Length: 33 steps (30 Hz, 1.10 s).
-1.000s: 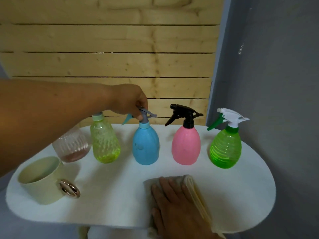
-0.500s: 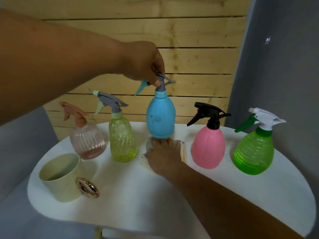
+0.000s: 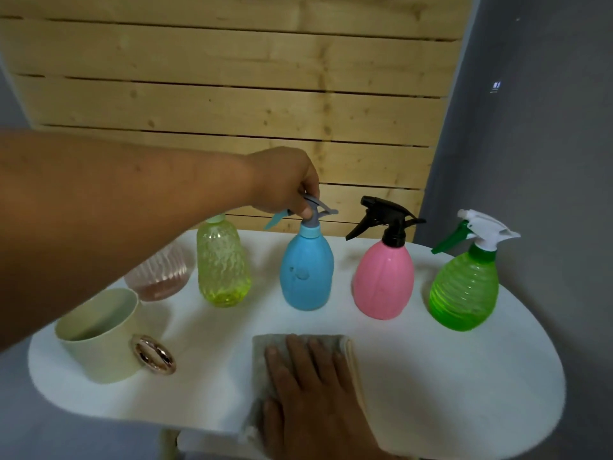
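1. Dim, even indoor light from a source out of frame; the white oval tabletop (image 3: 431, 376) is the brightest surface.
2. Soft, blurred shadows pool on it beside the blue plastic spray bottle (image 3: 306, 273).
3. The translucent green ribbed spray bottle (image 3: 464, 290) glows, lit through.
4. Wide-angle distortion bends the pale wooden slat wall (image 3: 232, 104); detail is soft and grainy, most at the frame's edges.

Pink bottle (image 3: 383, 283); green bottle (image 3: 464, 290); yellow bottle (image 3: 224, 267); cream mug (image 3: 99, 336) on table (image 3: 464, 376)
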Tool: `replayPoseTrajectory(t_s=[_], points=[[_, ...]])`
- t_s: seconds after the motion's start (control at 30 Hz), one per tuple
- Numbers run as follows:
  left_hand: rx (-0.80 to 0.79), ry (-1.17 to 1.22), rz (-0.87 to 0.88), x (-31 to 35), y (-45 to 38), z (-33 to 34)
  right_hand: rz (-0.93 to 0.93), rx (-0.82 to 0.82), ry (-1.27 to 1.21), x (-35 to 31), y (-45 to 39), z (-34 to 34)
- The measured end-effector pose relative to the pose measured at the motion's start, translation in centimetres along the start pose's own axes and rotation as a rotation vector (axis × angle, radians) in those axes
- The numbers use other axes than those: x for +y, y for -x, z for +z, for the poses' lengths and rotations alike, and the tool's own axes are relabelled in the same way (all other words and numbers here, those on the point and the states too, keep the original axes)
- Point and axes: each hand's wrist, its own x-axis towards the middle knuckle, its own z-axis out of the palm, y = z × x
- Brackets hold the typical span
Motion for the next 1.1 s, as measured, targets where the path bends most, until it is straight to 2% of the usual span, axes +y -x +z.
replayPoseTrajectory(t_s=[0.23,0.43,0.6,0.9,1.03,1.1], points=[[-0.022,0.011,-0.019,0.0,-0.1,0.7,0.038,-0.013,-0.018,-0.4,-0.1,0.1],[-0.07,0.013,-0.027,-0.9,0.0,0.1,0.033,0.079,-0.007,-0.4,-0.2,0.6],[-0.06,0.101,-0.033,-1.3,0.1,0.4,0.009,0.133,0.016,-0.3,-0.2,1.0],[-0.019,0.234,-0.074,-1.4,1.5,0.1,0.0,0.124,0.021,-1.3,-1.0,2.1],[0.028,0.115,-0.196,-3.8,4.2,-2.9,-0.068,0.12,0.047,-2.2,-1.8,2.3],[-0.034,0.09,-0.296,-5.7,5.9,-3.9,-0.113,0.061,0.028,-2.9,-2.7,2.0]])
